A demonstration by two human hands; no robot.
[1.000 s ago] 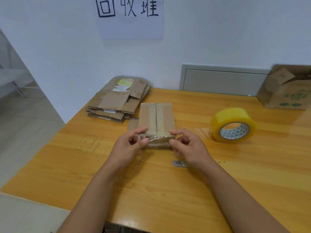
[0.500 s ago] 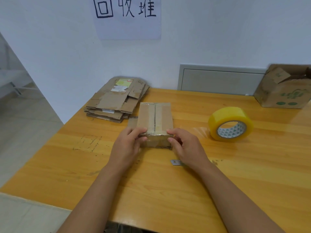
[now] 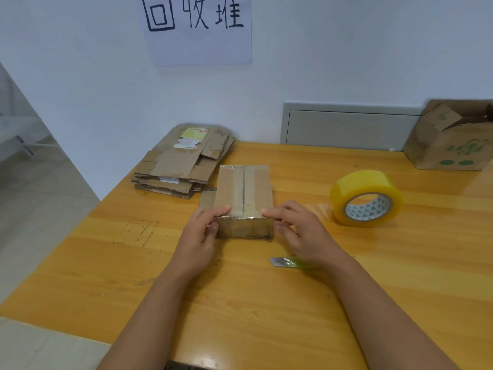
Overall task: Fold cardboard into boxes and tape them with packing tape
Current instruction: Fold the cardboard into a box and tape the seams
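A small brown cardboard box (image 3: 244,186) stands on the wooden table (image 3: 266,303), its top seam covered by clear tape that runs down the near face. My left hand (image 3: 198,235) grips the box's near left corner, index finger on the top edge and thumb against the front. My right hand (image 3: 300,232) touches the near right corner, its index finger lying along the top edge. A roll of yellow packing tape (image 3: 366,197) stands on its edge to the right of the box.
A stack of flattened cardboard (image 3: 181,164) lies at the back left. An open carton with green print (image 3: 450,140) sits at the back right. A small blade with green tape on it (image 3: 285,262) lies by my right wrist. The table's left edge is near.
Both hands have stayed at the near corners of the box. The tape end that stood loose over the near face a second ago now lies flat against it.
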